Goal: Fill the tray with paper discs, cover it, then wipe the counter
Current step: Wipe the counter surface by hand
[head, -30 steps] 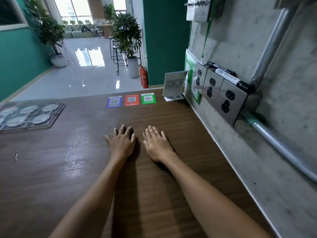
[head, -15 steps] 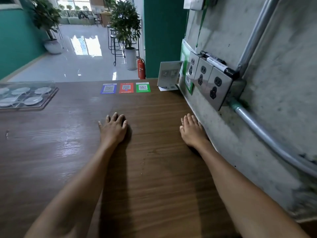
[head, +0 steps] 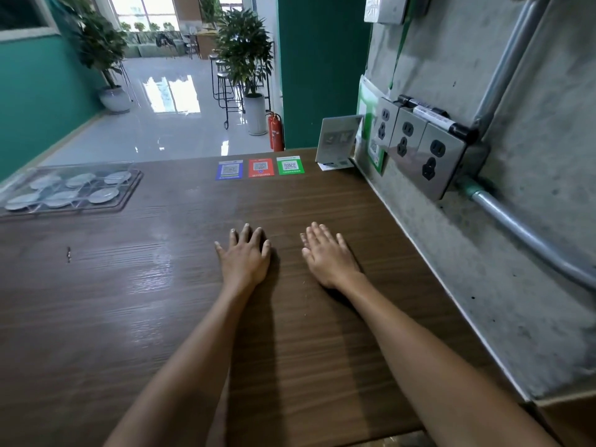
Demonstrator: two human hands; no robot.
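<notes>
The tray (head: 129,191) stands at the far left of the brown wooden counter (head: 161,317), holding several white paper discs (head: 100,195) under a clear cover (head: 19,185). My left hand (head: 245,256) lies flat, palm down, on the counter's middle with fingers spread. Beside it, my right hand (head: 329,256) also rests flat on the wood, a short gap between the two. Neither hand holds anything, and no cloth is in view.
Blue, red and green QR cards (head: 260,167) are stuck near the counter's far edge. A small sign stand (head: 337,140) sits in the far right corner. Wall sockets (head: 419,150) and a metal conduit (head: 532,233) run along the concrete wall at right. A small dark speck (head: 68,254) lies left.
My right hand has slid left from beside the wall, back close to my left hand. The left hand has stayed about where it was.
</notes>
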